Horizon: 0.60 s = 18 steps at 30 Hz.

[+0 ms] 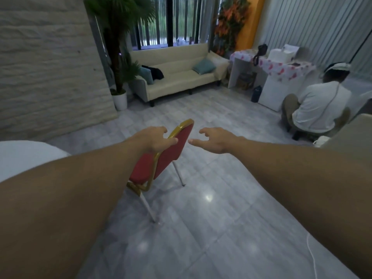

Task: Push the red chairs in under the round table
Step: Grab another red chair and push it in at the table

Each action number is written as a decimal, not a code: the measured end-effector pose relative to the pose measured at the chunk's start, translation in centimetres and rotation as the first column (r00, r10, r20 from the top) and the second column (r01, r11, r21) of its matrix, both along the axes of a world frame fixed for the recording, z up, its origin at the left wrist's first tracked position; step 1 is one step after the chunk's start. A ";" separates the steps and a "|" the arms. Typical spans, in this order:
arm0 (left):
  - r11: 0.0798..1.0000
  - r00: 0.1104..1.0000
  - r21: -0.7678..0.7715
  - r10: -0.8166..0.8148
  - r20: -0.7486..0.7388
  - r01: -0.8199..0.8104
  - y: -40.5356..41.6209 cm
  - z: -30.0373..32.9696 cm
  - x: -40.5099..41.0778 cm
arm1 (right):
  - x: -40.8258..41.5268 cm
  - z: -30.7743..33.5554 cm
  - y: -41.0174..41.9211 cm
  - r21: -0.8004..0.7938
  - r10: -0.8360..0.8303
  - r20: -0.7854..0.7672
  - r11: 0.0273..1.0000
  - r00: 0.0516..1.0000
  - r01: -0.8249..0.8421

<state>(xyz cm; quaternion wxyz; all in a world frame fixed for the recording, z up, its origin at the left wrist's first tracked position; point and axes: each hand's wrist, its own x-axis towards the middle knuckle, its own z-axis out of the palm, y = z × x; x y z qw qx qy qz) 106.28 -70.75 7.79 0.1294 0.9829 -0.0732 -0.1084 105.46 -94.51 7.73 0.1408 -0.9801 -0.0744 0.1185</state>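
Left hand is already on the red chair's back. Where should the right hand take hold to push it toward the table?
Grip the gold top rail of the red chair at its free far corner, coming in from the chair's right side. The left hand covers the near end of that rail, and the right hand is open beside the backrest. Probably a two-corner hold steers the chair toward the round table without twisting.

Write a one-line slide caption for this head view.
Left hand grips red chair's gold-framed back; open right hand reaches in beside it.
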 end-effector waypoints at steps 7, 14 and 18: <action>0.998 0.997 -0.036 0.053 -0.063 -0.055 -2.7 -3.9 9.1 | 10.5 -1.6 -1.7 0.011 0.125 0.004 0.992 0.992 -0.125; 0.992 0.981 -0.023 0.117 -0.156 -0.123 -3.4 -7.6 17.7 | 21.5 -4.7 -3.4 0.004 0.199 -0.052 0.980 0.979 -0.199; 0.984 0.959 -0.025 0.164 -0.230 -0.174 -3.7 -9.3 21.1 | 27.0 -6.8 -4.0 -0.018 0.250 -0.102 0.967 0.963 -0.254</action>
